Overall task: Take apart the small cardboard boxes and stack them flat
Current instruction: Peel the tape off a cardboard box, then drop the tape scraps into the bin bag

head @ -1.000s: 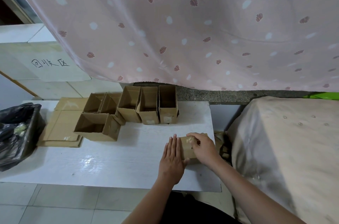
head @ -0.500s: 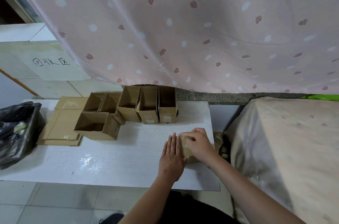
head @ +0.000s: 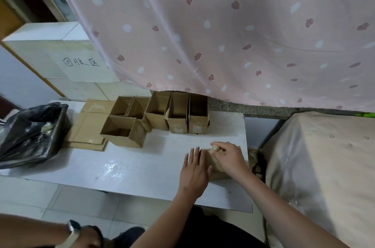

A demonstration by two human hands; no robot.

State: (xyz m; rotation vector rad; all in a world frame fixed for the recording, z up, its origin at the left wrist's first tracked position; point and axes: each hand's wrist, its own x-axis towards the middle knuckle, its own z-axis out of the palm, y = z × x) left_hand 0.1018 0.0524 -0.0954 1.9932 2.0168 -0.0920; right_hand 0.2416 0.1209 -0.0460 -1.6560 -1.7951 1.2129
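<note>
A small brown cardboard box (head: 213, 162) lies near the right edge of the white table (head: 142, 168). My left hand (head: 194, 171) rests flat against the box's left side with its fingers straight. Over the box top, my right hand (head: 230, 158) has curled fingers that pinch a crumpled pale bit of tape (head: 215, 147). Much of the box is hidden under both hands. Several open boxes (head: 177, 114) stand in a row at the back of the table. One more open box (head: 122, 133) sits in front of them. A stack of flattened cardboard (head: 89, 126) lies to their left.
A bin lined with a black bag (head: 30, 132) stands at the table's left end. A cloth-covered block (head: 324, 166) sits close to the right of the table. A pink curtain (head: 223, 34) hangs behind. Another person's wrist with a watch (head: 74, 232) shows at the lower left.
My right hand's fingers have worked along the box top and now pinch the raised tape. My left hand stays against the box. The view has tilted down, bringing the other person's wrist into frame.
</note>
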